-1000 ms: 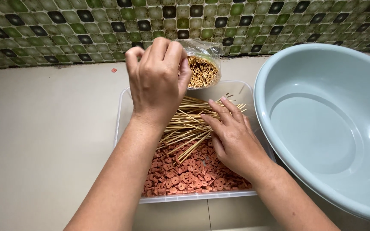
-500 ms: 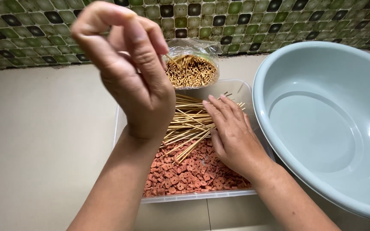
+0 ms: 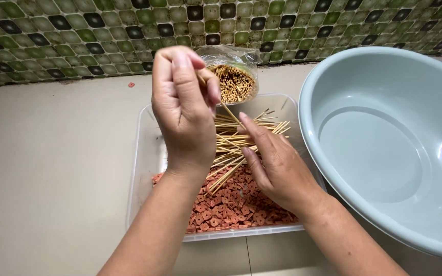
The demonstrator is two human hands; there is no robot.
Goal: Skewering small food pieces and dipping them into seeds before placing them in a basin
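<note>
My left hand (image 3: 185,117) is raised over a clear plastic tray (image 3: 144,153), fingers pinched on a single thin wooden skewer (image 3: 229,113) that slants down to the right. My right hand (image 3: 277,168) lies flat on a loose pile of skewers (image 3: 231,145) in the tray, fingers straight, its index fingertip at the lower end of the held skewer. The near half of the tray is full of small reddish-orange sliced pieces (image 3: 226,204). A clear bag of bundled skewers (image 3: 234,82) stands on end at the tray's far edge.
A large pale blue basin (image 3: 384,143) sits right of the tray, touching its side. Everything rests on a beige counter (image 3: 52,163) backed by a green and black tiled wall (image 3: 78,41). One stray reddish piece (image 3: 131,85) lies near the wall.
My left hand left the skewer bag, swung up to the left, then came back over the tray, now with one skewer pinched in it. My right hand stayed on the loose skewers.
</note>
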